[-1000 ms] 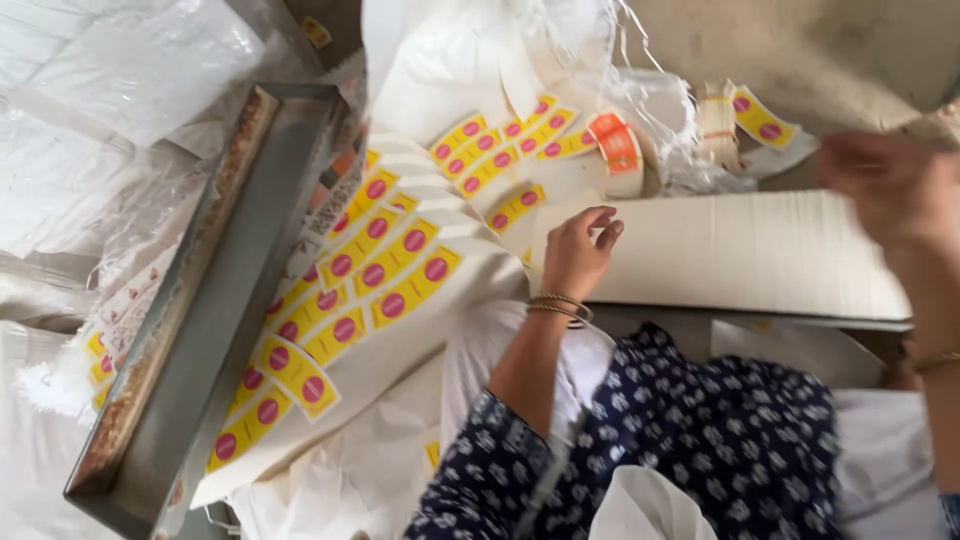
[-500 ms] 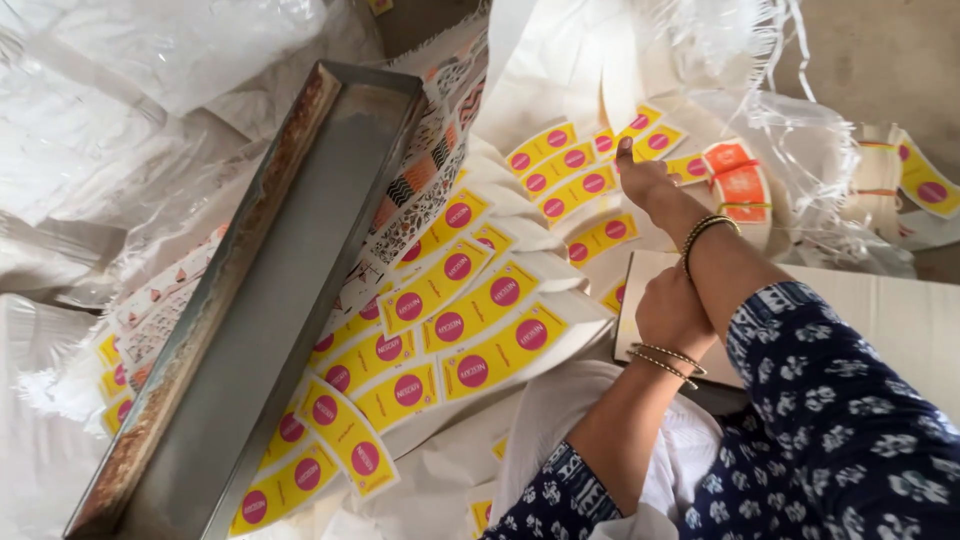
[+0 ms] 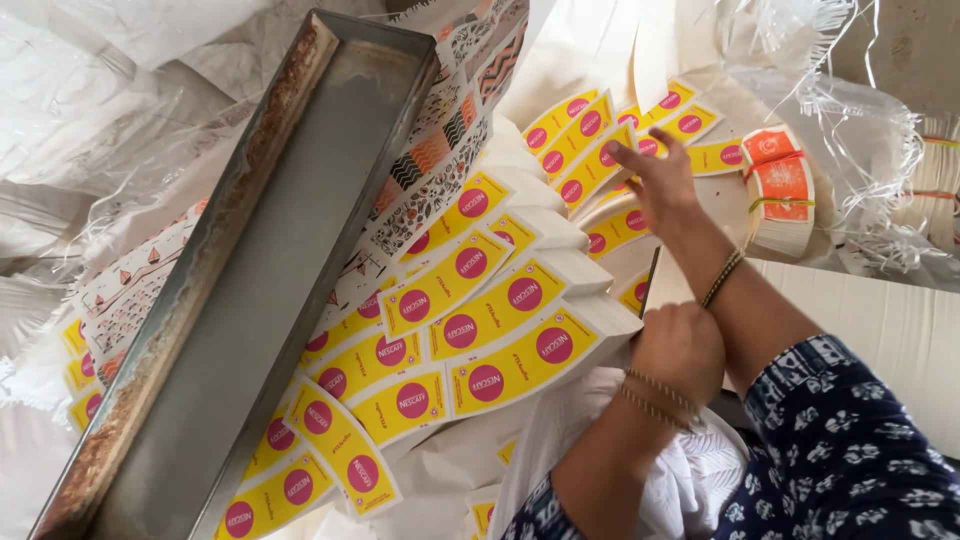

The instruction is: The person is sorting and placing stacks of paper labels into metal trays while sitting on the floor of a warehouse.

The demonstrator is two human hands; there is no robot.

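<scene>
Plastic sheeting (image 3: 110, 130), crumpled and translucent white, fills the upper left of the frame and runs down the left edge. Across it, from the top centre down to the lower left corner, lies a long grey metal tray (image 3: 250, 290) with rusty rims. Right of the tray, stacks of curved yellow paper cup blanks (image 3: 500, 330) with round pink marks fan out through the middle of the frame, some more at the upper centre. Patterned black, white and orange blanks (image 3: 440, 160) lean against the tray's upper right rim. A white board (image 3: 890, 320) sits at the right edge. In the upper right, a banded bundle of orange blanks (image 3: 785, 190) rests near shredded clear plastic. The right hand (image 3: 655, 180) reaches to the upper centre, fingers spread open and flat on the yellow blanks there. The left hand (image 3: 680, 350), at centre right, is curled into a fist against the edge of the nearest yellow stack; whether it pinches anything cannot be told.
</scene>
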